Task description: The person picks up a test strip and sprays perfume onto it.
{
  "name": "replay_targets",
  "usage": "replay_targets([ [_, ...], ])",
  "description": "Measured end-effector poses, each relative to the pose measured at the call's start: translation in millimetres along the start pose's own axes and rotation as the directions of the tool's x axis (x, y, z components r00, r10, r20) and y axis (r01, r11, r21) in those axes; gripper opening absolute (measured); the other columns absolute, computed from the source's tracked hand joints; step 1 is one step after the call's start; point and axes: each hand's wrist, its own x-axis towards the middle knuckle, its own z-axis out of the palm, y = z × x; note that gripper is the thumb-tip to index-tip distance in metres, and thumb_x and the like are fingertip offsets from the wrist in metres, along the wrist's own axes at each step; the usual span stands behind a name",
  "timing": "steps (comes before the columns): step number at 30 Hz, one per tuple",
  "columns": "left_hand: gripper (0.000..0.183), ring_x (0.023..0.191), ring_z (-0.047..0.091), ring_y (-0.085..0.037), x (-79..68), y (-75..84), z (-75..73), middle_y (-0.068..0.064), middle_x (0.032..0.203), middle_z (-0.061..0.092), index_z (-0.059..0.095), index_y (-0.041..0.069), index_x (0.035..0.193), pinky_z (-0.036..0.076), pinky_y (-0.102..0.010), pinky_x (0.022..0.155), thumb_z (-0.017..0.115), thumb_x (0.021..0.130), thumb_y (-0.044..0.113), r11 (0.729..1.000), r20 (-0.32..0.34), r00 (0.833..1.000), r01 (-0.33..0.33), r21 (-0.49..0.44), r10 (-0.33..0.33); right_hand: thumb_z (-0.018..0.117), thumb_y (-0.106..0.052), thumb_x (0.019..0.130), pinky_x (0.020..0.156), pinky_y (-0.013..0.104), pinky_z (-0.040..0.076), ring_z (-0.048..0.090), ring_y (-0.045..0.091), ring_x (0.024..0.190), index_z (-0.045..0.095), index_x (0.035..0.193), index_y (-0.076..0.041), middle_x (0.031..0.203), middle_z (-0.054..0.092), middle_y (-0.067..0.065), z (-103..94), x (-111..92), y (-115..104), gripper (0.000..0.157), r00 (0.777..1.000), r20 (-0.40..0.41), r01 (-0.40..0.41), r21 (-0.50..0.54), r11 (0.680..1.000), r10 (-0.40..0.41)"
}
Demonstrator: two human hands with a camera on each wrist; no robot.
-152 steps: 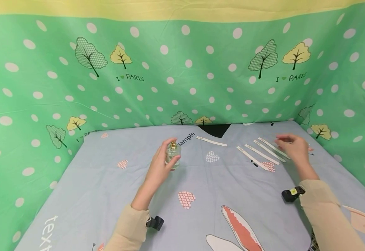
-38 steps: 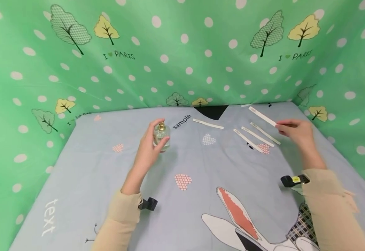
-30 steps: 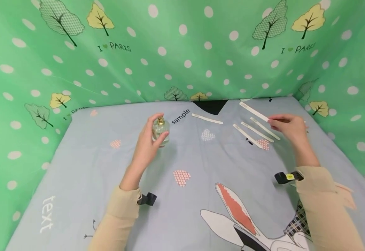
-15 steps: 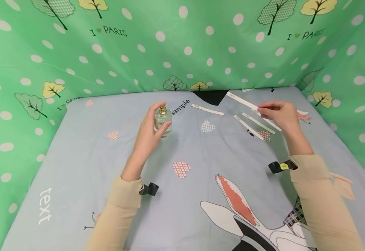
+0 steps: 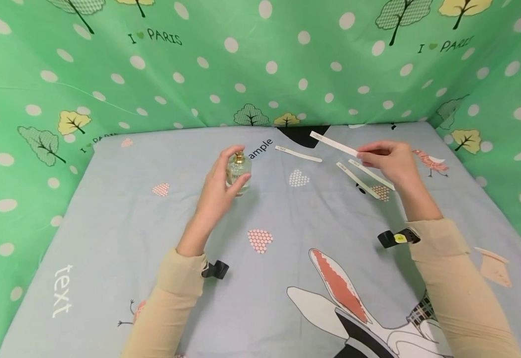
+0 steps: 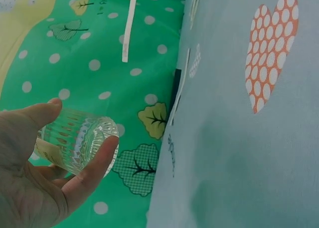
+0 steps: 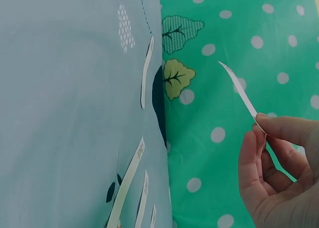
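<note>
My left hand [image 5: 213, 196] holds a clear ribbed glass perfume bottle [image 5: 240, 171] above the cloth. Its forefinger lies on the gold spray top, and the thumb is against the lower glass. In the left wrist view the bottle [image 6: 82, 140] shows its ribbed base, tilted toward the camera. My right hand [image 5: 392, 161] pinches one end of a white paper test strip [image 5: 334, 144] between thumb and fingertips. The strip's printed end points left toward the bottle, with a gap between them. In the right wrist view this strip [image 7: 241, 91] is raised off the bed and slightly bent.
A single strip [image 5: 298, 153] lies on the blue-grey printed cloth [image 5: 198, 308], between the hands. Several more strips [image 7: 128, 183] lie side by side near the right hand, which partly covers them in the head view. A green dotted curtain [image 5: 175, 99] hangs behind and at the sides.
Since the earliest frame my right hand has picked up one strip from the fanned row and carried it left toward the bottle. The left hand keeps its hold. The head view has tilted down.
</note>
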Motion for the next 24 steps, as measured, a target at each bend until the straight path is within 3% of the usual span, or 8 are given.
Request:
replay_targets([
  [2,0.06,0.116,0.06,-0.036,0.0,0.3,1.3,-0.014,0.146,0.05,0.038,0.023,0.148,0.064,-0.04,0.065,0.067,0.095,0.018,1.0,0.003,1.0,0.005,0.001,-0.005,0.075,-0.018,0.09,0.07,0.013,0.059,0.069,-0.002,0.073,0.077,0.1,-0.015,0.078,0.069,-0.022,2.6,-0.5,-1.3,0.011,1.0,0.004,0.012,0.003,1.0,-0.012],
  [7,0.06,0.121,0.058,-0.036,1.0,0.2,3.9,-0.013,0.148,0.049,0.038,0.024,0.148,0.064,-0.044,0.075,0.067,0.096,0.02,1.0,0.005,1.0,0.0,0.025,0.0,0.076,-0.02,0.089,0.07,0.013,0.059,0.068,-0.003,0.073,0.075,0.107,-0.007,0.076,0.068,-0.024,8.5,-1.4,-5.4,0.022,1.0,0.014,0.028,-0.014,1.0,-0.027],
  [13,0.06,0.118,0.058,-0.035,2.5,1.4,5.5,-0.013,0.145,0.051,0.038,0.024,0.148,0.063,-0.045,0.077,0.067,0.095,0.02,0.999,0.009,1.0,-0.01,0.039,0.009,0.075,-0.019,0.09,0.069,0.013,0.058,0.067,-0.003,0.071,0.076,0.103,-0.009,0.074,0.067,-0.025,13.0,0.3,-8.2,0.017,0.999,0.02,0.043,-0.03,0.999,-0.043],
  [17,0.061,0.115,0.059,-0.035,3.3,2.6,6.8,-0.013,0.144,0.052,0.038,0.024,0.148,0.06,-0.049,0.087,0.068,0.095,0.019,0.999,0.011,1.0,-0.014,0.048,0.014,0.075,-0.016,0.089,0.069,0.014,0.059,0.068,-0.002,0.07,0.076,0.101,-0.008,0.073,0.067,-0.024,16.9,1.8,-9.5,0.015,0.998,0.022,0.052,-0.01,0.999,-0.052],
  [24,0.061,0.114,0.059,-0.035,4.3,3.2,9.2,-0.012,0.144,0.053,0.038,0.024,0.148,0.058,-0.051,0.09,0.068,0.095,0.02,0.999,0.021,1.0,-0.006,0.054,0.004,0.077,-0.017,0.088,0.069,0.014,0.059,0.069,-0.001,0.07,0.074,0.106,0.0,0.074,0.068,-0.022,24.4,2.6,-12.1,0.025,0.997,0.038,0.07,-0.023,0.997,-0.069],
])
